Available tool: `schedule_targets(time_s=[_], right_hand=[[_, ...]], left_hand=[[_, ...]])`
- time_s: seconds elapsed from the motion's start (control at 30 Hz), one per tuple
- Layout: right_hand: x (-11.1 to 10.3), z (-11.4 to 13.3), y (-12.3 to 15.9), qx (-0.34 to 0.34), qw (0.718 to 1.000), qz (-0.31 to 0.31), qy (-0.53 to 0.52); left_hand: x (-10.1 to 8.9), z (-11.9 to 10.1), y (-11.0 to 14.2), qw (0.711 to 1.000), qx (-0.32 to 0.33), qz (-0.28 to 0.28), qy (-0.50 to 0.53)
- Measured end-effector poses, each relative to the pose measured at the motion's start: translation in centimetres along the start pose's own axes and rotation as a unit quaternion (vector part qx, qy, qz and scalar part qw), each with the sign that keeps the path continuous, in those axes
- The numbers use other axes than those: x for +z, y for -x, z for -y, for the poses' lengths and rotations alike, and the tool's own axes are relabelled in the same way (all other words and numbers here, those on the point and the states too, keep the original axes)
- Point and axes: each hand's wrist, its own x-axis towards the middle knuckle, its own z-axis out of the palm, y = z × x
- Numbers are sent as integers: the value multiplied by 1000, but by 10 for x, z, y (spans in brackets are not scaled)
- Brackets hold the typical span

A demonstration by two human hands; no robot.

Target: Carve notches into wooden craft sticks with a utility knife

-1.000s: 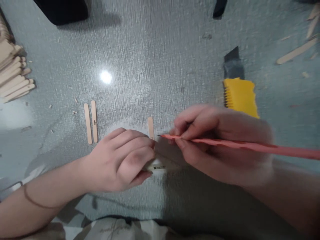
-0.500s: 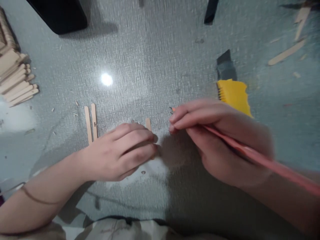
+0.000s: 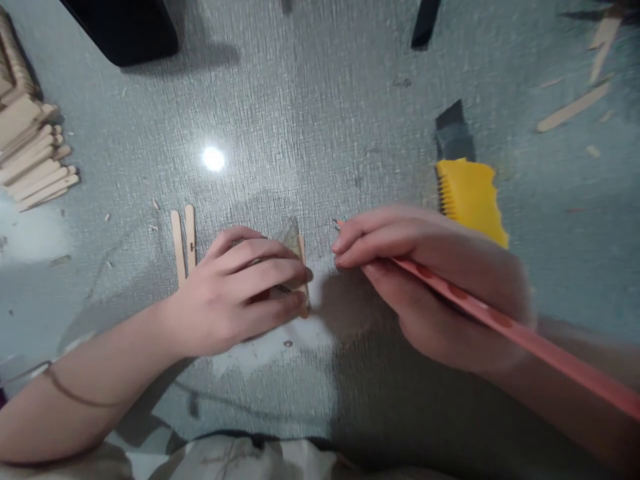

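Observation:
My left hand (image 3: 245, 287) is bent over a clear plastic piece with a pointed corner (image 3: 289, 233), most of it hidden under the fingers. Along its right edge lies a wooden craft stick (image 3: 302, 247), which the fingertips press against the table. In my right hand (image 3: 430, 287) is a pink pencil (image 3: 480, 310), held in a writing grip with its dark tip pointing left, a short way right of the stick. Two more craft sticks (image 3: 179, 248) lie left of my left hand; one bears a small dark mark.
A stack of craft sticks (image 3: 40, 160) lies at the far left. A yellow scraper-like tool with a dark blade (image 3: 473, 197) sits beyond my right hand. Cut stick pieces (image 3: 573, 108) are at upper right, a black object (image 3: 125, 30) at upper left.
The clear piece's pointed corner now shows beside the stick, and my left fingers have spread and shifted slightly. My right hand with the pencil has moved a little to the left.

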Motion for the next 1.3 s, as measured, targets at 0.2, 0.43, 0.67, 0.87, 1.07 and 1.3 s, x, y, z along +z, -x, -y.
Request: schedule_targets(time_s=[0.2, 0.43, 0.67, 0.87, 1.07, 1.3], right_hand=[[-2, 1, 0, 5, 1000, 7, 6], [6, 6, 3, -86, 985, 61, 134], [13, -1, 9, -158, 953, 83, 243], [13, -1, 10, -177, 937, 89, 287], [12, 1, 7, -185, 928, 106, 305], [12, -2, 8, -184, 937, 102, 279]], left_hand=[[1, -1, 3, 999, -33, -17, 16], [-2, -4, 4, 991, -81, -62, 81], [1, -4, 2, 993, -77, -65, 68], [2, -4, 2, 991, -86, -77, 65], [2, -3, 3, 989, -102, -74, 75], [1, -3, 2, 990, -95, -69, 79]])
